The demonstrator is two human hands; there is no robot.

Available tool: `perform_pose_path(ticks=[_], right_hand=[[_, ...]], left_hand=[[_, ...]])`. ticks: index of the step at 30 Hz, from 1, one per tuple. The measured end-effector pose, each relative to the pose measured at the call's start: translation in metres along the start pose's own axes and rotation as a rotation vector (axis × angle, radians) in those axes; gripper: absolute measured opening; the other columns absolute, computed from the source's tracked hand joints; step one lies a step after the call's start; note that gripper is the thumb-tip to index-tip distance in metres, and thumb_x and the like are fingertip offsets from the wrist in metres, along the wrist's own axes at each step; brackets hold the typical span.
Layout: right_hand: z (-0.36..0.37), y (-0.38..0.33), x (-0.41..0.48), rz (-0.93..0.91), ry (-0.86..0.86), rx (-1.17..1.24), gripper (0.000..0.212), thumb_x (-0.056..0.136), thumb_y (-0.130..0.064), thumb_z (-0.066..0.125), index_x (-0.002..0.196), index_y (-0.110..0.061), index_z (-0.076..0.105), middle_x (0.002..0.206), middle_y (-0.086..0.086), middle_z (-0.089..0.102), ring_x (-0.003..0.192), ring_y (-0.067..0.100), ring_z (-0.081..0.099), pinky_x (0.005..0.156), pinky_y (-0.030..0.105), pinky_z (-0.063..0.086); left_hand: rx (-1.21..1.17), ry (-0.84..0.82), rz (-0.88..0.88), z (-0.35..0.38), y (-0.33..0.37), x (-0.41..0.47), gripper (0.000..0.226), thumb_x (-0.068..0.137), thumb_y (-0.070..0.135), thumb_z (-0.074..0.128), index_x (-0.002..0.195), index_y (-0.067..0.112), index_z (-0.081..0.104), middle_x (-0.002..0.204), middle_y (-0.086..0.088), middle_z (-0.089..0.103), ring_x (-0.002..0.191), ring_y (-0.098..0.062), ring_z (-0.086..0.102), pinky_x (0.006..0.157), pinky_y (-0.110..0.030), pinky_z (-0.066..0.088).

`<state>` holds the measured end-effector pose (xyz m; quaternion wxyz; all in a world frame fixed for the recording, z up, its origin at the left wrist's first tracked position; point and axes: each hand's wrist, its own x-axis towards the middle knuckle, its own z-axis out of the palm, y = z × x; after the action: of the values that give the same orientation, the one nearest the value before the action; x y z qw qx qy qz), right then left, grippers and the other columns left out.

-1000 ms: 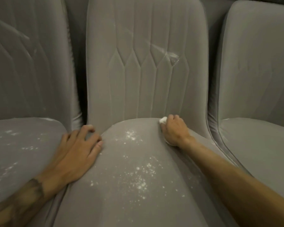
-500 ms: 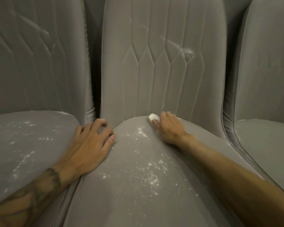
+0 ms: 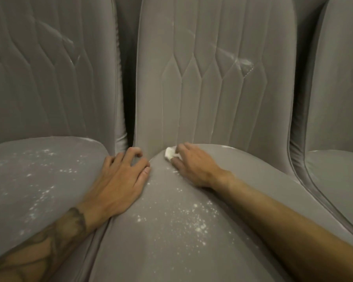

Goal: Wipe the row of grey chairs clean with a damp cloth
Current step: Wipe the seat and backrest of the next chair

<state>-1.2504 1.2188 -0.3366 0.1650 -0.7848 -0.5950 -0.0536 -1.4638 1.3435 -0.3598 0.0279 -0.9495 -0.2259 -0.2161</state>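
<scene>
Three grey upholstered chairs stand side by side. The middle chair (image 3: 212,94) has a quilted backrest and a seat speckled with white powder (image 3: 194,222). My right hand (image 3: 194,167) grips a small white cloth (image 3: 170,153) and presses it on the seat's back edge, near the backrest crease. My left hand (image 3: 118,186) rests on the left edge of the middle seat, over the gap to the left chair (image 3: 41,176), fingers loosely bent and holding nothing. White streaks mark both backrests.
The left chair's seat carries scattered white powder too. The right chair (image 3: 338,180) looks cleaner, with a thin white line at its seat's back edge. A narrow dark gap (image 3: 128,98) separates the left and middle backrests.
My right hand has slid the cloth leftward along the back of the middle seat, closer to my left hand. The view has shifted left. My left hand stays in place.
</scene>
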Motion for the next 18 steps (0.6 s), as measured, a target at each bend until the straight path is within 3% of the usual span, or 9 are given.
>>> perform_pose_path(ticks=[4,8,10,12,15,18], right_hand=[[-0.014,0.009,-0.027,-0.184,-0.07,0.036,0.033,0.102,-0.057,0.033,0.109,-0.028,0.046,0.103,-0.005,0.052,0.089,0.017,0.049,0.078,0.033,0.039],[-0.027,0.043,-0.002,0.131,-0.064,-0.103,0.035,0.107,-0.043,0.037,0.114,-0.012,0.051,0.117,0.012,0.057,0.108,0.033,0.054,0.091,0.04,0.04],[-0.02,0.03,0.008,0.19,-0.026,-0.116,0.037,0.108,-0.041,0.036,0.117,-0.008,0.051,0.122,0.016,0.056,0.113,0.035,0.053,0.096,0.043,0.04],[-0.007,0.007,0.002,0.082,-0.024,-0.014,0.035,0.107,-0.041,0.037,0.117,-0.011,0.051,0.12,0.013,0.057,0.108,0.032,0.054,0.095,0.043,0.042],[-0.003,-0.012,-0.028,-0.178,-0.052,0.098,0.033,0.103,-0.052,0.037,0.111,-0.023,0.05,0.107,0.001,0.057,0.09,0.018,0.05,0.081,0.035,0.041],[-0.015,0.009,-0.024,-0.163,-0.084,0.041,0.031,0.104,-0.051,0.038,0.111,-0.022,0.05,0.108,0.001,0.056,0.092,0.019,0.051,0.08,0.032,0.038]], left_hand=[[0.0,-0.031,-0.009,-0.004,0.0,0.0,0.044,0.102,0.054,0.013,0.116,0.04,0.053,0.137,0.01,0.034,0.113,-0.01,0.047,0.092,-0.031,0.023],[0.007,-0.034,-0.019,-0.004,0.003,-0.001,0.042,0.103,0.051,0.016,0.118,0.039,0.053,0.139,0.01,0.034,0.117,-0.011,0.048,0.095,-0.032,0.026],[-0.005,-0.041,-0.014,-0.004,0.002,0.0,0.041,0.103,0.05,0.017,0.119,0.039,0.053,0.139,0.009,0.034,0.117,-0.012,0.048,0.097,-0.034,0.028],[-0.023,-0.035,-0.012,-0.004,0.001,0.0,0.041,0.103,0.05,0.018,0.118,0.038,0.055,0.137,0.009,0.035,0.115,-0.012,0.049,0.098,-0.036,0.03],[-0.009,-0.015,-0.007,-0.002,0.0,0.0,0.043,0.102,0.049,0.017,0.118,0.039,0.056,0.136,0.009,0.036,0.113,-0.012,0.051,0.099,-0.038,0.034],[-0.023,-0.037,-0.011,-0.002,-0.001,0.0,0.041,0.102,0.049,0.019,0.12,0.039,0.055,0.137,0.01,0.035,0.115,-0.012,0.049,0.102,-0.038,0.034]])
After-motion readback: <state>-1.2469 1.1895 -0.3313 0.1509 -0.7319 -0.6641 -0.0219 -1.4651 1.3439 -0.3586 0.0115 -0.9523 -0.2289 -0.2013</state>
